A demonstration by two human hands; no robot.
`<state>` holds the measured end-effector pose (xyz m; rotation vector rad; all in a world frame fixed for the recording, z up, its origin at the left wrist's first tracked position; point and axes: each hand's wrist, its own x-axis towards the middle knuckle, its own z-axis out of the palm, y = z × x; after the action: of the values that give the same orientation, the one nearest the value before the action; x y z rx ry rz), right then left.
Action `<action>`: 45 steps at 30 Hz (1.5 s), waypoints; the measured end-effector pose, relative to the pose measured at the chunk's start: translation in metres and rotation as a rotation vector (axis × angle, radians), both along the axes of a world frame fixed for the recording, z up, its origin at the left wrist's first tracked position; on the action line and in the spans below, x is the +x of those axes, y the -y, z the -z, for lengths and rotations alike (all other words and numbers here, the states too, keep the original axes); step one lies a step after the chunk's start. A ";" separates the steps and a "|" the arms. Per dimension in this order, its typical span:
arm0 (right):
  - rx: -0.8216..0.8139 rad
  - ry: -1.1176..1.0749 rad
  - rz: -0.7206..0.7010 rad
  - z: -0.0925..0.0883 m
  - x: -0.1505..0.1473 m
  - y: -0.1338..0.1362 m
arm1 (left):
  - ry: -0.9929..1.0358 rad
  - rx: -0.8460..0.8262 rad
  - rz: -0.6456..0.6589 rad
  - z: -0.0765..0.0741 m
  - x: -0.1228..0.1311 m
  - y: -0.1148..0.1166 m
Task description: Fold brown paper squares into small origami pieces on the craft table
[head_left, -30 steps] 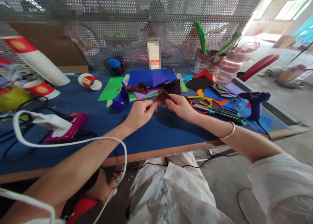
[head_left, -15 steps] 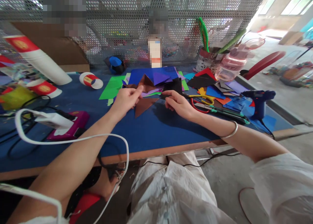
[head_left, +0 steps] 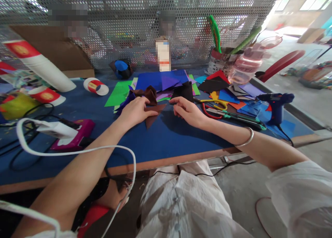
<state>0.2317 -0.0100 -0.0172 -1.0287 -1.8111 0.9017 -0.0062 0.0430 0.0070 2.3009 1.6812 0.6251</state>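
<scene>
My left hand (head_left: 135,111) lies low over the blue table, its thumb and fingers apart, touching the edge of a flat brown paper triangle (head_left: 155,115). Just beyond its fingertips sits a folded brown paper piece (head_left: 150,94), with dark blue folded paper (head_left: 129,99) beside it. My right hand (head_left: 189,112) hovers to the right of the triangle with curled fingers, the index finger reaching toward a black folded paper (head_left: 183,91). Whether its fingertips pinch anything small cannot be made out. Behind both hands lie blue sheets (head_left: 149,81) and a green sheet (head_left: 118,93).
Right of my right hand are scissors (head_left: 214,115), coloured paper scraps (head_left: 237,96), a glue gun (head_left: 276,106) and a pink bottle (head_left: 242,66). Paper cups (head_left: 52,72) and a magenta power strip (head_left: 80,134) stand left. A white cable (head_left: 77,150) crosses my left forearm.
My left hand has let go of the folded brown piece, which now rests lower behind it, and has come down onto the brown triangle with fingers spread. My right hand has barely moved.
</scene>
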 end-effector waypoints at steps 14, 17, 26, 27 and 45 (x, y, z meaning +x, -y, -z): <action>0.198 0.075 0.214 0.002 0.002 -0.004 | 0.582 -0.372 0.087 -0.010 0.023 0.026; 0.094 0.127 0.223 0.002 0.003 -0.003 | 0.697 -0.371 0.062 -0.005 0.028 0.031; 0.307 0.461 0.003 -0.001 -0.003 0.014 | 0.932 -0.586 0.117 -0.002 0.041 0.046; 0.306 0.481 0.005 -0.001 -0.003 0.014 | 0.947 -0.609 0.129 -0.003 0.041 0.048; 0.445 0.501 -0.002 0.001 0.002 0.009 | 1.161 -0.827 0.178 -0.011 0.035 0.039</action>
<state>0.2340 -0.0187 -0.0183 -1.0135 -2.2869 0.2148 0.0289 0.0037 0.0176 1.0707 0.8647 0.7814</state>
